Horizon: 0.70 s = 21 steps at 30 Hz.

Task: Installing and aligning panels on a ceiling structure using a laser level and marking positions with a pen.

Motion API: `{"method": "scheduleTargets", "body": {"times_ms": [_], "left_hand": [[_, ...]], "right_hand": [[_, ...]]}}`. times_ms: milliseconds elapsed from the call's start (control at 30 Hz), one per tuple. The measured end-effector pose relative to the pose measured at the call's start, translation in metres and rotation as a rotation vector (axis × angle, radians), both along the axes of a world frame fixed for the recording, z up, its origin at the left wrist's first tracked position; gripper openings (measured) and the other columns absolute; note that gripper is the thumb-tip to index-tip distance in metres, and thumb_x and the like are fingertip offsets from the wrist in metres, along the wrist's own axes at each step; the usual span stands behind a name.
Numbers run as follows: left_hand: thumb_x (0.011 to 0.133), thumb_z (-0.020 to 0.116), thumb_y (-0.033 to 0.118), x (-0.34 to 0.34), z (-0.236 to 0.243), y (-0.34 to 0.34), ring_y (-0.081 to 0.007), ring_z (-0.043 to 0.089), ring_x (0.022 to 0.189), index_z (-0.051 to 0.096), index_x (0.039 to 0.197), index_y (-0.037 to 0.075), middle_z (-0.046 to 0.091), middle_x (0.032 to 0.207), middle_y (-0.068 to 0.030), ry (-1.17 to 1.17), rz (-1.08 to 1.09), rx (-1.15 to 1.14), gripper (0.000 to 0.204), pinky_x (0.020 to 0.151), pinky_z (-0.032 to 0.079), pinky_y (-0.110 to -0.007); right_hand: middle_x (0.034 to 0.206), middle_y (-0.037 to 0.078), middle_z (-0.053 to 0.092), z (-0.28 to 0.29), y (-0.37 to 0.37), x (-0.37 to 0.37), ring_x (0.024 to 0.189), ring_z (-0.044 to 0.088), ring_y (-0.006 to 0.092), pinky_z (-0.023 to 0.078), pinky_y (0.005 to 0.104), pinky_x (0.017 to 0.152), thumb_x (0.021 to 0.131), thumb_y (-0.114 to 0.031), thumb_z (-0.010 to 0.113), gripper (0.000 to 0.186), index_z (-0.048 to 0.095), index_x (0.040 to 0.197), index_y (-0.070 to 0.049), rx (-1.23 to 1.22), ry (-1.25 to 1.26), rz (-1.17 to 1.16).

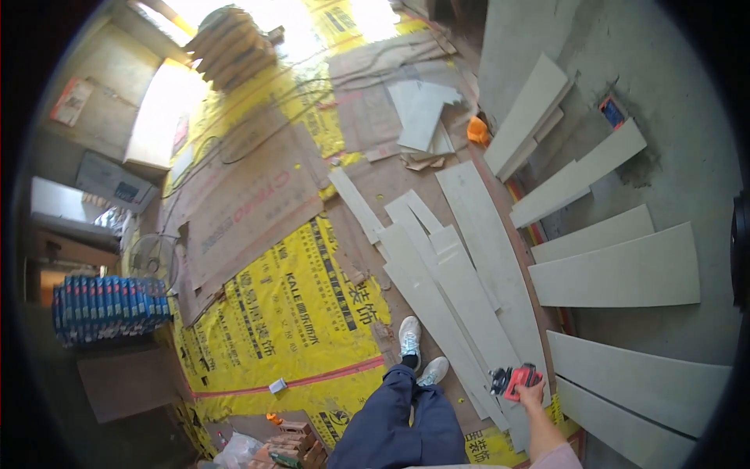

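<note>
My right hand [530,393] grips a red and black hand-held tool [513,381] at the lower right, above long, pale strip pieces [453,285] laid overlapping on the floor. Its exact type is too small to tell. More pale boards lean against the grey wall [676,172] on the right, among them a wide one [613,270] and a lower one [633,371]. My left hand is not in view. My legs and white shoes show at the bottom centre.
Yellow sheeting [266,313] and brown cardboard [234,203] cover the floor, with cables across it. Offcuts [418,113] and an orange object [476,129] lie farther ahead. At left stand stacked blue packs [109,309] and a fan [152,262]; a brown stack [230,47] is at back.
</note>
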State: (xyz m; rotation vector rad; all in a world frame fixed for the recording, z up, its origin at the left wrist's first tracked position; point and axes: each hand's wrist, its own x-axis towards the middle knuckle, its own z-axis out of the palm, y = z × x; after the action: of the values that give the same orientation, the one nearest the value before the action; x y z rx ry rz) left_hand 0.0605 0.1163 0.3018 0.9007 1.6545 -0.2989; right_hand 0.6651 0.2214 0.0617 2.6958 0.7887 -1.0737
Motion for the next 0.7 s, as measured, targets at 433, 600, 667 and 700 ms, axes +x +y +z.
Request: {"method": "scheduleTargets", "body": {"times_ms": [433,600,667,700], "left_hand": [[0.091,0.063,0.029,-0.021,0.076,-0.178,-0.0196,0.062,0.069,0.066,0.098,0.003,0.067,0.082,-0.0093,-0.154,-0.026,0.256,0.027,0.06,0.049,-0.036],[0.09,0.063,0.029,-0.066,0.045,-0.166,-0.0201,0.062,0.068,0.066,0.097,0.003,0.067,0.083,-0.0094,-0.289,-0.195,0.297,0.027,0.059,0.049,-0.036],[0.09,0.063,0.029,-0.076,0.026,-0.154,-0.0203,0.062,0.068,0.066,0.097,0.003,0.067,0.083,-0.0095,-0.336,-0.237,0.339,0.028,0.059,0.049,-0.036],[0.09,0.063,0.029,-0.078,0.017,-0.15,-0.0204,0.061,0.068,0.067,0.097,0.003,0.068,0.083,-0.0095,-0.36,-0.252,0.361,0.028,0.058,0.049,-0.037]], "right_hand": [[0.125,0.023,0.057,0.111,-0.141,0.019,0.115,0.058,0.0367,0.045,0.0411,0.1,0.056,-0.022,0.082,0.089,0.04,0.131,-0.003,0.323,0.159,-0.085],[0.124,0.024,0.059,0.157,-0.144,0.005,0.115,0.058,0.0401,0.045,0.0429,0.102,0.059,-0.033,0.083,0.097,0.031,0.136,-0.004,0.087,0.007,-0.189],[0.125,0.024,0.059,0.171,-0.151,-0.001,0.114,0.059,0.0393,0.046,0.0437,0.101,0.058,-0.036,0.084,0.099,0.03,0.136,-0.005,0.064,-0.009,-0.148],[0.124,0.024,0.059,0.169,-0.158,-0.002,0.114,0.059,0.0392,0.046,0.0442,0.101,0.058,-0.037,0.085,0.101,0.03,0.137,-0.006,0.018,-0.024,-0.171]]}}
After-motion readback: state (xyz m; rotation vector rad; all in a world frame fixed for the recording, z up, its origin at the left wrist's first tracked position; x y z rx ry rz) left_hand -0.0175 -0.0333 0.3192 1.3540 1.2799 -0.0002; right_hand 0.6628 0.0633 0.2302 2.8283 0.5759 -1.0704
